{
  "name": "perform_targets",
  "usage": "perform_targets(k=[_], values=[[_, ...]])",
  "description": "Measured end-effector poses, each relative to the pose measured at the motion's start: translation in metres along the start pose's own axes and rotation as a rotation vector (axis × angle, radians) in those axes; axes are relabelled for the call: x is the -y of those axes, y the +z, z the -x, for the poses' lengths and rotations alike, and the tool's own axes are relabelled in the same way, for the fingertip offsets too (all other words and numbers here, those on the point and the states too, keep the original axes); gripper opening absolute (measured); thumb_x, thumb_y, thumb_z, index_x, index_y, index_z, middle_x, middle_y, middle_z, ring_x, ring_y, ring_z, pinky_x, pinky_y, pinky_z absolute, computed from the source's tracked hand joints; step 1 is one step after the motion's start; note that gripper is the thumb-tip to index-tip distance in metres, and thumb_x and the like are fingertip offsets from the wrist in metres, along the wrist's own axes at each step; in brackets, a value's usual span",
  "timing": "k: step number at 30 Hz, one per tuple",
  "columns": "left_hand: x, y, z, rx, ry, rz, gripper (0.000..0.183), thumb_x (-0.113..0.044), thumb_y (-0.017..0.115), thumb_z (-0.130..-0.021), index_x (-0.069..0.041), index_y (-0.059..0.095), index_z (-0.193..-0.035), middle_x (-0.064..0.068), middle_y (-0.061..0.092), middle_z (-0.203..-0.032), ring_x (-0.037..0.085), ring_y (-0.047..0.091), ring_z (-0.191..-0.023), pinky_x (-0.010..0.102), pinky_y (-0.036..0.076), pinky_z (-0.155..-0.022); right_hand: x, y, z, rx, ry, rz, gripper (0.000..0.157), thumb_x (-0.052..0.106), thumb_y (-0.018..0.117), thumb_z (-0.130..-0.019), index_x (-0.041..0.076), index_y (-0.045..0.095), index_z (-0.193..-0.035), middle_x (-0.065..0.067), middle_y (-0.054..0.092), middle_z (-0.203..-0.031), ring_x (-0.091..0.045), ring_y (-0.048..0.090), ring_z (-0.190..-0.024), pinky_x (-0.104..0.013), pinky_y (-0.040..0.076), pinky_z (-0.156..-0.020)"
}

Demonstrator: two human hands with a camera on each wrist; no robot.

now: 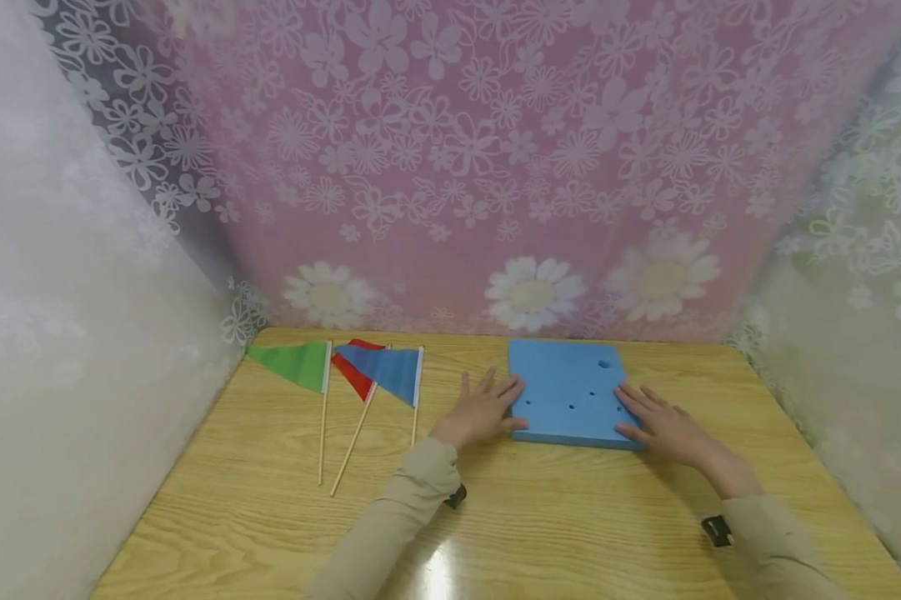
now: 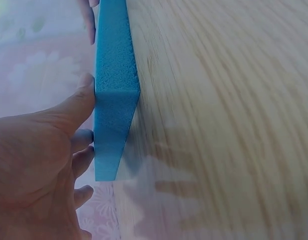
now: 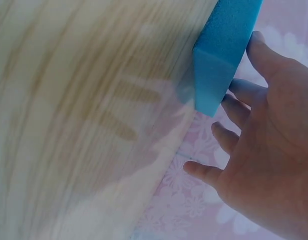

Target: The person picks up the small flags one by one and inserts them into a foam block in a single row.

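Note:
A flat blue foam block [image 1: 558, 375] lies on the wooden table, with several small holes and one larger hole in its top. At its left edge rests my left hand [image 1: 483, 412], fingertips on the top near the rim and thumb by the front corner. My right hand [image 1: 668, 425] touches the opposite edge in the same way, fingers spread and fairly straight. In the left wrist view, the left hand [image 2: 39, 155] has its thumb and fingers against the block [image 2: 114, 115]. The right wrist view has the right hand [image 3: 273, 130] touching the block's corner [image 3: 211, 75].
Left of the block, a green flag [image 1: 296, 364], a red flag [image 1: 356, 382] and a blue flag [image 1: 393, 372] lie on thin wooden sticks, blue overlapping red. A flowered pink curtain [image 1: 450, 167] hangs behind the table [image 1: 232, 500]; pale walls flank both sides.

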State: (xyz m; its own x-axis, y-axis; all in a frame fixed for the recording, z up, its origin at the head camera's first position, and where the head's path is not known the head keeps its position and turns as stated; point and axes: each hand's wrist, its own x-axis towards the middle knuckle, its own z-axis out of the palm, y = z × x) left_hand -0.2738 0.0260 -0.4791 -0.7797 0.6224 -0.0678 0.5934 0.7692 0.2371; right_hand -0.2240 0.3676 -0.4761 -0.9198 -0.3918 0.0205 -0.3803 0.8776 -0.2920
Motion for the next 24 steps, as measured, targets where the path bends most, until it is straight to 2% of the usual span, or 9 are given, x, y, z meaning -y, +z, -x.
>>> perform_targets(k=[6,15,24], values=[[0.010,-0.001,0.009,0.002,-0.003,0.000,0.078,-0.062,0.046,-0.099,-0.024,0.021,-0.163,-0.007,0.016,-0.169,0.029,0.004,-0.157,0.068,0.004,-0.121,0.007,0.006,-0.004,-0.030,-0.037,-0.031,0.074,0.043,0.062,-0.100,0.001,0.037,-0.156,-0.023,0.032,-0.160,-0.056,0.026,-0.142,-0.083,0.026,-0.100],[0.026,-0.006,0.025,0.000,0.009,0.047,0.077,-0.058,0.048,-0.100,-0.021,0.022,-0.163,-0.003,0.017,-0.169,0.032,0.007,-0.156,0.071,0.003,-0.119,0.023,0.008,-0.014,0.023,-0.028,-0.048,0.074,0.045,0.060,-0.101,0.001,0.036,-0.156,-0.023,0.030,-0.161,-0.054,0.022,-0.146,-0.083,0.024,-0.103],[0.041,-0.006,0.037,0.003,-0.007,0.105,0.077,-0.056,0.050,-0.101,-0.021,0.021,-0.163,-0.004,0.016,-0.170,0.033,0.006,-0.156,0.070,0.000,-0.119,0.036,0.010,-0.023,0.032,-0.043,-0.046,0.073,0.043,0.061,-0.101,0.002,0.037,-0.155,-0.022,0.031,-0.161,-0.053,0.021,-0.146,-0.082,0.023,-0.105]])
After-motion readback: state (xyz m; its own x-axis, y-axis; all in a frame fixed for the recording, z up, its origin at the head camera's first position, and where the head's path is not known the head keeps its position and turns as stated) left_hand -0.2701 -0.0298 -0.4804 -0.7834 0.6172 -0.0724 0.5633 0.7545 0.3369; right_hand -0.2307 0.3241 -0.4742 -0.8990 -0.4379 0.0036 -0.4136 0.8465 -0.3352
